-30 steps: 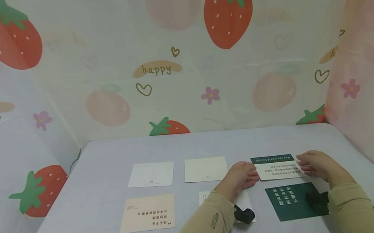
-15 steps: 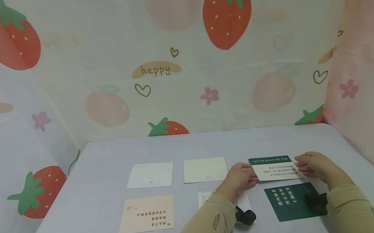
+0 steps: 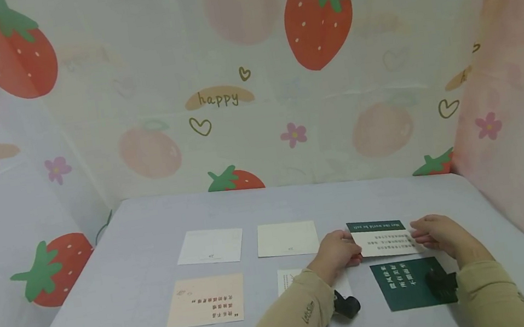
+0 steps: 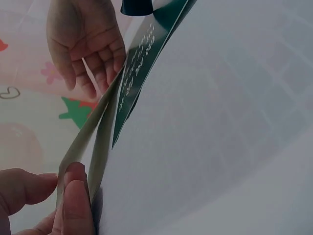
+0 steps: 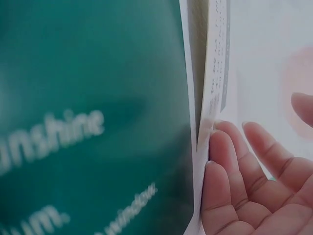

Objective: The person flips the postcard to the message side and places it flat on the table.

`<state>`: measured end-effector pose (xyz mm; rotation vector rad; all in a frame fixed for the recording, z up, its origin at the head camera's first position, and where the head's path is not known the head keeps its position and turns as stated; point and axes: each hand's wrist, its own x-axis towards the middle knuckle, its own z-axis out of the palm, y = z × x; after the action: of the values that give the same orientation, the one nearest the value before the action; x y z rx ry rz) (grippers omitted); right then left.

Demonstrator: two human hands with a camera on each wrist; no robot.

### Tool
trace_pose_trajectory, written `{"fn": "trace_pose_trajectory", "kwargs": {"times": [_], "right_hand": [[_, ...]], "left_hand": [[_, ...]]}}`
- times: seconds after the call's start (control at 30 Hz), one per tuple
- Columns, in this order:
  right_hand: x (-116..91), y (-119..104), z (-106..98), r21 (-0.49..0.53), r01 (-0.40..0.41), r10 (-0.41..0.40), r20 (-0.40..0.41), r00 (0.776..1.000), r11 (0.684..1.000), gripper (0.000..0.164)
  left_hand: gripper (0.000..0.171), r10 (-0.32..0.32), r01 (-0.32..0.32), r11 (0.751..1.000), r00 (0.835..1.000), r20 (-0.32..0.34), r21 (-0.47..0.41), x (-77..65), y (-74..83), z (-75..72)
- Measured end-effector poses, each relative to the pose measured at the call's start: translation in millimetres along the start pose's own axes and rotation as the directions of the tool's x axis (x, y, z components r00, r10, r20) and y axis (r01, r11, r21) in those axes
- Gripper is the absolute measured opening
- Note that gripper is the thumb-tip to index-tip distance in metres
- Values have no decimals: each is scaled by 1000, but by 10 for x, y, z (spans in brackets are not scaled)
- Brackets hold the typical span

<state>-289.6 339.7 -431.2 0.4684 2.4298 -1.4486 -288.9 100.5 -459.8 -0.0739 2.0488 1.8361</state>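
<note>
A white card with a green strip (image 3: 384,241) lies at the right of the table, between both hands. My left hand (image 3: 334,253) pinches its left edge; in the left wrist view the thumb (image 4: 34,188) presses one side and the fingers (image 4: 76,203) the other. At the opposite edge is my right hand (image 3: 442,233). Its fingers (image 5: 222,183) lie loosely along the card's edge in the right wrist view, with the thumb held apart. Just nearer than this card lies a dark green card (image 3: 399,286) with white writing, partly covered by the right wrist's black camera.
Two pale cards, a white one (image 3: 210,246) and a cream one (image 3: 287,238), lie farther left. Nearer are a peach card (image 3: 205,301) and a white card (image 3: 287,280) mostly hidden by the left sleeve. Strawberry-print cloth (image 3: 334,109) encloses the white table (image 3: 140,218).
The strip card has shifted slightly left and nearer, its near edge now closer to the green card. The left fingers have come over its edge, and the right hand has followed a little leftward.
</note>
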Motion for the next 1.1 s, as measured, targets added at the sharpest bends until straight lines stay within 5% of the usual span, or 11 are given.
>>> {"fn": "trace_pose_trajectory", "kwargs": {"times": [1.1], "right_hand": [[24, 31, -47, -68, 80, -80, 1, 997, 994, 44]], "left_hand": [[21, -14, 14, 1000, 1000, 0, -7, 18, -15, -39]]}}
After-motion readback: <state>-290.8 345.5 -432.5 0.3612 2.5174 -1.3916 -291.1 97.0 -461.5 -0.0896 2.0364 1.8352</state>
